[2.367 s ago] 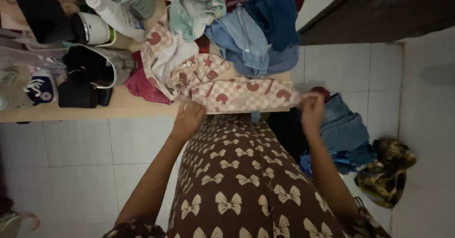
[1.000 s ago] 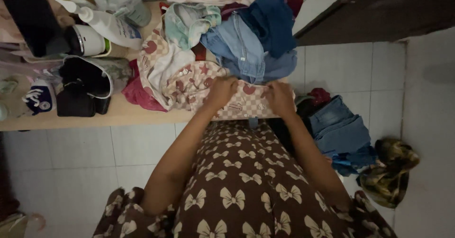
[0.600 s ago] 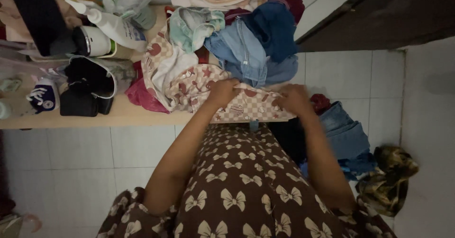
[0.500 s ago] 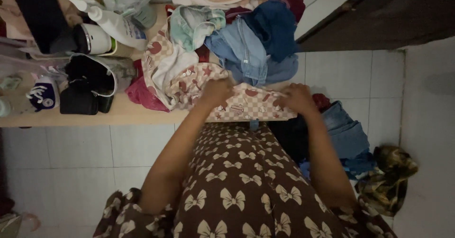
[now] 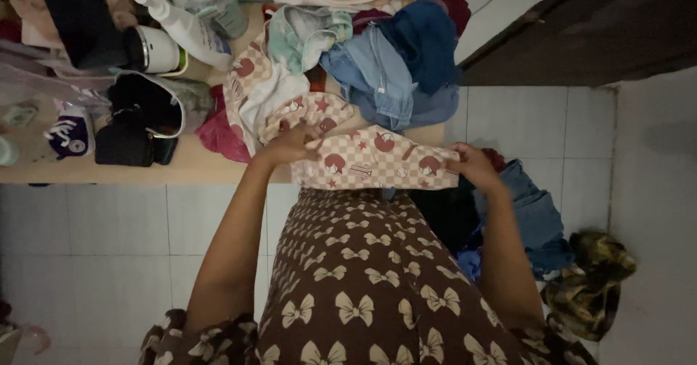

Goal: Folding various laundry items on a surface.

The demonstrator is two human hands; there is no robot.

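A checked pink and cream cloth with red prints (image 5: 374, 159) lies folded at the front edge of the wooden table (image 5: 181, 167). My left hand (image 5: 290, 146) grips its left end. My right hand (image 5: 472, 165) grips its right end, just past the table's corner. The rest of the same printed cloth trails back to the left, up into a pile of clothes (image 5: 363, 53). I wear a brown dress with cream bows (image 5: 363, 278).
Blue jeans (image 5: 396, 60) and a pale green garment (image 5: 305, 31) lie heaped on the table. A black bag (image 5: 138, 125), a white pump bottle (image 5: 185, 27) and a cup (image 5: 152, 49) stand left. More jeans (image 5: 534, 216) and a patterned cloth (image 5: 592, 278) lie on the tiled floor.
My hands, close together on the cloth a second ago, have moved apart to its two ends. The cloth now lies folded into a flat band along the table's edge.
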